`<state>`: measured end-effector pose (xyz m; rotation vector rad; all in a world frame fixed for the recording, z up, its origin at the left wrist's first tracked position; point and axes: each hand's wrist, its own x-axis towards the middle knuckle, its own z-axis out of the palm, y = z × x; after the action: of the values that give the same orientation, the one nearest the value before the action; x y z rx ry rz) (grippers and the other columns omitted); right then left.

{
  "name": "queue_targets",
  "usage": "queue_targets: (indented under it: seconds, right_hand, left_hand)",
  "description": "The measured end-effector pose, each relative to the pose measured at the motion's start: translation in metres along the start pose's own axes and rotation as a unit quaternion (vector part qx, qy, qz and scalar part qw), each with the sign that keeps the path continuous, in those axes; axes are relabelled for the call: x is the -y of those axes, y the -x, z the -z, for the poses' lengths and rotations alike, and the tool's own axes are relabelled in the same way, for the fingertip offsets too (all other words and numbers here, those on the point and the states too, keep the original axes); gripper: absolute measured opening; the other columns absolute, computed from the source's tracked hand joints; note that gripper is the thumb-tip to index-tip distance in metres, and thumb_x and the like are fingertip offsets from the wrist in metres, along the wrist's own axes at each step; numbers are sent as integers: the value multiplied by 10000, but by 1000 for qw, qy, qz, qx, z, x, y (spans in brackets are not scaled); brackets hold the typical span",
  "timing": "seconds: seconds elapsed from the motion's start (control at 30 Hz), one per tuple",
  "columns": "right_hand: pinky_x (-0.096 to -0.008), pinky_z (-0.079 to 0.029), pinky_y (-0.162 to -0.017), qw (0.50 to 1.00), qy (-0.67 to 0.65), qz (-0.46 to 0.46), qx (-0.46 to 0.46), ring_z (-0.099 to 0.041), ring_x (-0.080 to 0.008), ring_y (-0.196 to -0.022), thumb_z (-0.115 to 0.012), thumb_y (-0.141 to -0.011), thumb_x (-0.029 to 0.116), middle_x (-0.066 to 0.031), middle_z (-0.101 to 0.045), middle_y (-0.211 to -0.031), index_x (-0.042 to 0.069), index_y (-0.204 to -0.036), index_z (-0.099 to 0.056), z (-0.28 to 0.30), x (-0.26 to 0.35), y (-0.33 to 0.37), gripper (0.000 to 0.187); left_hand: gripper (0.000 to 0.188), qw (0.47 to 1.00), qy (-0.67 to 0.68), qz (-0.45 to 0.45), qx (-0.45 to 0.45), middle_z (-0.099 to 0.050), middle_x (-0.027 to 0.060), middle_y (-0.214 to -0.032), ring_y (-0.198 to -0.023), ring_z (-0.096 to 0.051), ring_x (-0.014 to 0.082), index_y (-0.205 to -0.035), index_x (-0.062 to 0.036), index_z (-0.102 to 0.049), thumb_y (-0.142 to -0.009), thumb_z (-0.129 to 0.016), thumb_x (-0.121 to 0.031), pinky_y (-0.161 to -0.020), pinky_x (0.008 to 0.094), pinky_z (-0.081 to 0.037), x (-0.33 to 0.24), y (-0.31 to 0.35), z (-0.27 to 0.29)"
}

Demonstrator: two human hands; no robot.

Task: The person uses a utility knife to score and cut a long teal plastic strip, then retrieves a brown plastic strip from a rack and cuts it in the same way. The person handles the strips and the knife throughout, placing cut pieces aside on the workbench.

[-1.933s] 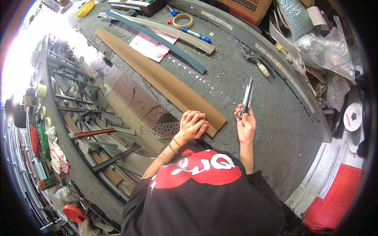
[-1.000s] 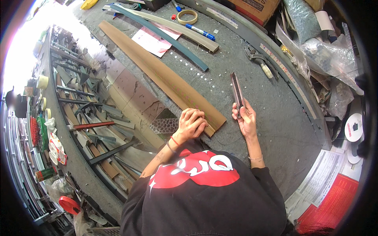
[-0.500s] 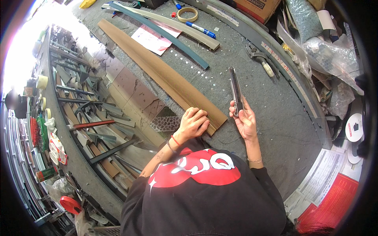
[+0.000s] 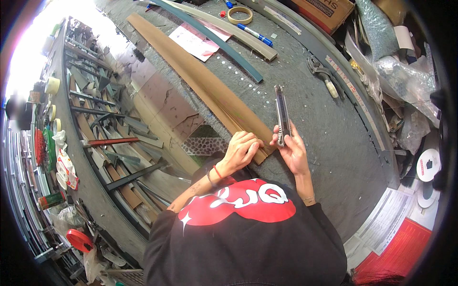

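A long brown strip (image 4: 191,71), folded lengthwise like cardboard or a profile, runs diagonally over the grey work surface to its near end by my hands. My left hand (image 4: 242,150) is closed at the left edge of that end, fingers curled and thumb near the creased layers. Just right of it, my right hand (image 4: 293,151) holds a utility knife (image 4: 282,109) upright by its lower part, the long slotted body pointing away from me. Whether its blade is out is too small to tell.
Beyond the strip lie a teal strip (image 4: 224,45), a beige strip (image 4: 253,44), a pink-and-white paper (image 4: 191,40), a tape roll (image 4: 240,15) and a blue marker (image 4: 255,35). Locking pliers (image 4: 323,76) rest at right. A rack of offcuts (image 4: 114,124) stands left.
My right hand has come slightly left and nearer the strip's end, knife still in it. My left hand has shifted slightly right along the strip. The whole view has shifted a little.
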<state>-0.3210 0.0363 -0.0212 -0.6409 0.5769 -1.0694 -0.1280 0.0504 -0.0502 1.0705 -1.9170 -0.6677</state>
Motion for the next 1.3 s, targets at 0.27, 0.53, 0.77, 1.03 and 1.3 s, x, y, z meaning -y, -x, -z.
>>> queue_targets:
  seconds: [0.27, 0.53, 0.77, 1.03, 1.3]
  right_hand:
    - [-317, -474, -874, 992, 18, -87, 84, -597, -178, -937, -565, -911, 220, -127, -555, -1103, -44, -1404, -218, -22, -14, 17, 658]
    - [-324, -479, -879, 996, -5, -73, 45, -587, -195, -999, -550, -920, 159, -120, -557, -1151, -73, -1375, -261, -20, -33, 20, 587]
    - [-287, -484, -793, 998, -49, -23, 40, -581, -161, -902, -570, -911, 149, -91, -570, -1092, -86, -1350, -303, -18, -48, 18, 565]
    - [-259, -458, -836, 998, -39, -48, -18, -574, -142, -952, -539, -928, 123, -92, -560, -1158, -75, -1368, -293, -26, -46, 20, 542]
    - [-246, -419, -910, 988, 47, -121, -85, -530, -129, -1070, -542, -927, 101, -99, -541, -1213, -71, -1331, -367, -24, -29, 27, 473]
  left_hand:
    - [530, 980, 116, 162, -30, -584, 5, -734, -754, -501, 198, -1146, -95, -564, -990, -200, -449, -758, 346, -333, -15, -10, -8]
    - [493, 939, 273, 186, -93, -650, 55, -804, -576, -567, 103, -1017, -23, -553, -976, -324, -458, -523, 234, -437, -5, -18, -22]
    - [516, 905, 326, 261, -85, -643, 69, -740, -389, -517, 87, -987, -3, -526, -970, -331, -481, -315, 194, -392, -10, -16, -23]
    - [517, 899, 316, 299, -46, -649, 72, -772, -440, -548, 108, -973, -5, -524, -990, -260, -450, -391, 237, -447, -15, -19, -17]
    - [480, 955, 133, 256, -68, -664, 64, -789, -720, -583, 165, -923, -52, -594, -1000, -227, -351, -811, 315, -355, -13, -16, -26]
